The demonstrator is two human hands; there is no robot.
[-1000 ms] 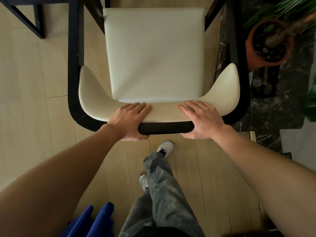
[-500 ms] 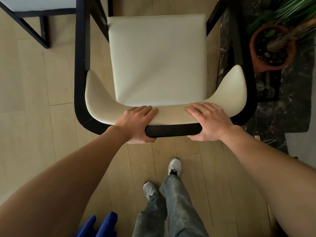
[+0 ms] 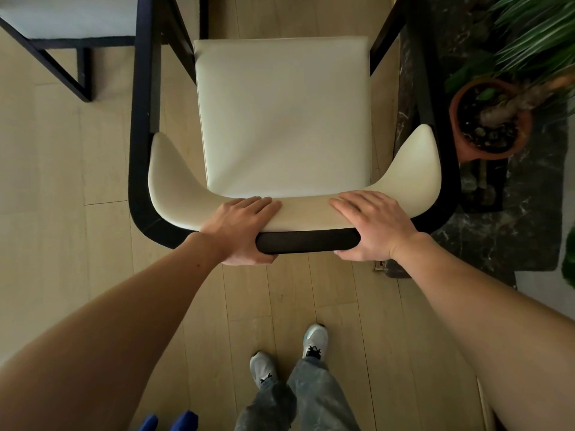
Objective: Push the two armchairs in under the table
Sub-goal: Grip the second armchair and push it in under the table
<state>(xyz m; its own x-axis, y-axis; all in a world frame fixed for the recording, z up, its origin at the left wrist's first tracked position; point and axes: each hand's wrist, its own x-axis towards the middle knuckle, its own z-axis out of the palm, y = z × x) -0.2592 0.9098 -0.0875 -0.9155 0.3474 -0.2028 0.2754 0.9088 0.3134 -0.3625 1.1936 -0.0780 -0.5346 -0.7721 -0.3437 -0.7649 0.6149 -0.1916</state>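
Note:
An armchair [image 3: 280, 119] with a cream seat and a black frame stands right below me on the wooden floor. Its curved cream backrest faces me. My left hand [image 3: 242, 227] grips the backrest's top rail left of centre, fingers over the cushion and thumb under the black bar. My right hand [image 3: 370, 225] grips the same rail right of centre in the same way. The white table [image 3: 62, 17] with black legs shows only as a corner at the top left. A second armchair is not in view.
A terracotta pot [image 3: 491, 119] with a green plant stands on a dark marble slab [image 3: 529, 228] close to the chair's right arm. The table's black leg frame [image 3: 62, 70] stands left of the chair. My feet [image 3: 289, 356] are behind the chair; something blue [image 3: 168, 423] lies bottom left.
The chair has slid forward, away from my body, with both hands kept on its backrest. My feet have stepped up and now stand side by side. More of the table corner shows.

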